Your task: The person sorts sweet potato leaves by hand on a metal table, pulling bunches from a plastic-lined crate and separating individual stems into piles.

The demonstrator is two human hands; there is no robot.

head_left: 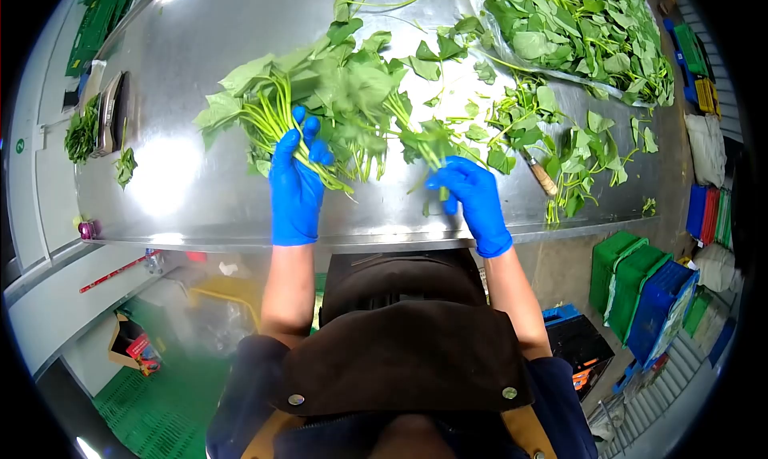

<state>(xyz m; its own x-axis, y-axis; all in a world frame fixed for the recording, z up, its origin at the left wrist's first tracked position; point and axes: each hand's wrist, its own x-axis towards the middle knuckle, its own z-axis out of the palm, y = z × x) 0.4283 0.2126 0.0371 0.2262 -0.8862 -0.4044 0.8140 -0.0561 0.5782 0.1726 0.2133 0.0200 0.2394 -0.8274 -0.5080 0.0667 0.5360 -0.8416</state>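
Observation:
My left hand [298, 175], in a blue glove, is closed around a bunch of leafy green stems [268, 111], leaves pointing away from me and cut ends toward me. My right hand [472, 191], also gloved in blue, pinches a small leafy sprig [432, 143] by its stem; the sprig is blurred. Between and beyond my hands lie more loose leaves [360, 83] on the metal table [192, 27]. To the right of my right hand rests a knife [540, 172] with a wooden handle, its blade partly covered by leaves.
A large heap of greens [584, 27] on clear plastic fills the table's far right. Loose sprigs [588, 155] lie nearer the right edge. At the left stand a small box [110, 115] and a bunch of greens [81, 135]. Green crates [620, 275] and a blue crate [660, 307] stand right of the table.

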